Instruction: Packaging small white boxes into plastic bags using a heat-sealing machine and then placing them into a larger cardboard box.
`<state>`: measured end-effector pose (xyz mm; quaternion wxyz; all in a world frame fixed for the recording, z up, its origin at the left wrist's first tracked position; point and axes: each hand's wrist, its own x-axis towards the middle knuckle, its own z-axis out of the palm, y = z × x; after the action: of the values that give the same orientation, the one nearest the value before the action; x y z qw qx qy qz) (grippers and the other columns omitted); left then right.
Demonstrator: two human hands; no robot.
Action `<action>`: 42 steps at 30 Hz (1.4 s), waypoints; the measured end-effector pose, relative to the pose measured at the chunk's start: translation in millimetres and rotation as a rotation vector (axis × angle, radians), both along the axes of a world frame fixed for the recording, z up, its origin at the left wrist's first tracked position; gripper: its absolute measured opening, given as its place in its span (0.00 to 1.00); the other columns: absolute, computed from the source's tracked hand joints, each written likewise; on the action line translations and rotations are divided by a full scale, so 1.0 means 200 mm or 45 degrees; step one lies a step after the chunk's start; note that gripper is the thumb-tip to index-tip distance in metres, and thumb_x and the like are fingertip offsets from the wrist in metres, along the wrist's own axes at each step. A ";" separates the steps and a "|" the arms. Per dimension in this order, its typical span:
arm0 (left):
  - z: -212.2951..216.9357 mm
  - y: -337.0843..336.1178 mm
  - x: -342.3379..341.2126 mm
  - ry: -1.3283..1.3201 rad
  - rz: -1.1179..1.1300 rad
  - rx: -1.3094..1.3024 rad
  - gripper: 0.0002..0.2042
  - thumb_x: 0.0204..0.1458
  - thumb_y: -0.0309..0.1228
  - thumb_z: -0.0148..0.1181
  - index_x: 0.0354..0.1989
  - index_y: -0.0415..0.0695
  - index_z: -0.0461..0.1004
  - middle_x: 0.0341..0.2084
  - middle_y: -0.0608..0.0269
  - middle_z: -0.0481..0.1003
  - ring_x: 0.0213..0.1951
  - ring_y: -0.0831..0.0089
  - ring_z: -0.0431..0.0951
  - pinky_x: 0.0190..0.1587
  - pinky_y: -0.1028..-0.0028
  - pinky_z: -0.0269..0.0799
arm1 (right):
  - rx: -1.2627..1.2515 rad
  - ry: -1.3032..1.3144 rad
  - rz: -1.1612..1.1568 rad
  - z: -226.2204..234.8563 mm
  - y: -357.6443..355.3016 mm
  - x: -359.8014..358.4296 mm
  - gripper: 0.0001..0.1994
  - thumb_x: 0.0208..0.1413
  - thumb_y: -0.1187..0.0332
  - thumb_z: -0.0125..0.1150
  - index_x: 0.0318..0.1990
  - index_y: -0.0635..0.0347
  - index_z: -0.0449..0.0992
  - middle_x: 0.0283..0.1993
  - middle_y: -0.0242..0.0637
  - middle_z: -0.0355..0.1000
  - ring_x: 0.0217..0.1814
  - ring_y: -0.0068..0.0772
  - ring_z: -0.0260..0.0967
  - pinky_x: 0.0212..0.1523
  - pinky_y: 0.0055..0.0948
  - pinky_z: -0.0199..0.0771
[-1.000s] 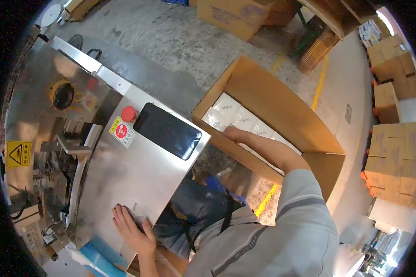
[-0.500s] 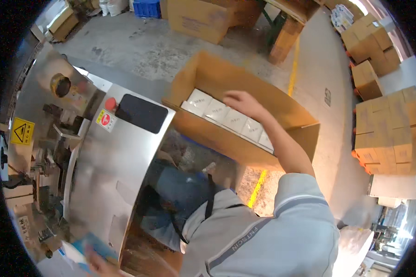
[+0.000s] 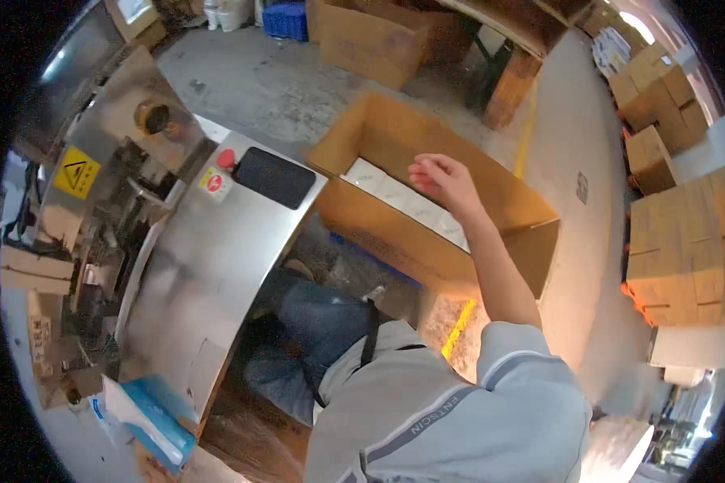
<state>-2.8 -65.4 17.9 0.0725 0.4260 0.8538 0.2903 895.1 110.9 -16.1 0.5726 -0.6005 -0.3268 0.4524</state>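
My right hand (image 3: pixel 445 182) hangs over a long open cardboard box (image 3: pixel 370 216), its fingers curled loosely together, and nothing shows in them. Below it a row of small white boxes (image 3: pixel 392 193) with faint print on top lies along the carton's near wall. The hand is above the row and does not seem to touch it. At the lower left is a blue and white soft packet (image 3: pixel 149 423), beside the metal machine's near corner. Skin of my left arm (image 3: pixel 203 468) shows at the lower edge near this packet; the fingers are hidden or blurred, so their grip cannot be made out.
A steel machine (image 3: pixel 217 266) with a red button (image 3: pixel 226 158), a dark screen (image 3: pixel 275 177) and a yellow warning label (image 3: pixel 77 172) stands on the left. Stacked cartons (image 3: pixel 681 249) line the right side. A wooden table (image 3: pixel 511 88) and a blue crate (image 3: pixel 285 22) stand farther back.
My right hand has lifted off the white boxes, and its fingers have curled. My left hand, blurred over the blue packet before, is now mostly out of sight. The whole view has shifted slightly.
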 end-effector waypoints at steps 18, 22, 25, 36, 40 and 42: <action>-0.10 0.51 -0.27 0.117 -0.105 -0.040 0.25 0.64 0.45 0.57 0.55 0.31 0.75 0.52 0.44 0.78 0.53 0.57 0.77 0.55 0.66 0.73 | 0.261 -0.099 0.906 -0.06 -0.19 -1.05 0.14 0.65 0.64 0.62 0.53 0.63 0.77 0.46 0.37 0.80 0.48 0.25 0.78 0.51 0.26 0.78; -0.06 0.42 -0.56 0.252 0.031 0.102 0.22 0.65 0.43 0.55 0.53 0.33 0.78 0.48 0.46 0.80 0.50 0.57 0.80 0.53 0.64 0.75 | 0.306 0.002 1.066 0.00 -0.15 -1.23 0.15 0.65 0.63 0.62 0.53 0.64 0.76 0.45 0.39 0.80 0.47 0.27 0.79 0.49 0.28 0.79; -0.03 0.44 -0.37 0.120 -0.012 0.268 0.21 0.66 0.43 0.53 0.50 0.35 0.79 0.45 0.46 0.81 0.46 0.58 0.82 0.50 0.63 0.78 | 0.314 -0.011 1.127 -0.02 -0.14 -1.25 0.15 0.65 0.64 0.61 0.52 0.64 0.75 0.45 0.40 0.80 0.46 0.29 0.79 0.48 0.29 0.80; 0.47 0.47 0.66 0.237 -0.170 0.696 0.14 0.60 0.32 0.65 0.43 0.30 0.80 0.33 0.47 0.82 0.34 0.61 0.83 0.36 0.65 0.83 | 0.357 -0.106 1.106 -0.03 -0.11 -1.24 0.16 0.62 0.63 0.63 0.49 0.66 0.76 0.41 0.43 0.81 0.42 0.38 0.80 0.46 0.34 0.80; 0.47 0.42 0.78 0.169 -0.447 0.327 0.16 0.68 0.32 0.49 0.53 0.32 0.75 0.48 0.47 0.80 0.47 0.60 0.82 0.50 0.63 0.79 | 0.661 -0.450 0.995 0.07 -0.09 -1.41 0.22 0.54 0.62 0.67 0.54 0.65 0.75 0.53 0.49 0.76 0.55 0.50 0.74 0.55 0.44 0.75; 0.33 0.36 0.92 -0.160 -0.690 0.291 0.15 0.69 0.31 0.49 0.55 0.32 0.73 0.48 0.49 0.80 0.47 0.64 0.81 0.50 0.66 0.78 | 0.943 -0.460 0.784 0.22 -0.12 -1.54 0.33 0.52 0.54 0.70 0.58 0.68 0.68 0.62 0.49 0.67 0.67 0.52 0.62 0.63 0.47 0.67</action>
<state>180.5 7.2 84.9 0.1516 0.6252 0.6645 0.3802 587.2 86.3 28.6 0.5215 -0.3019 -0.7207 0.3428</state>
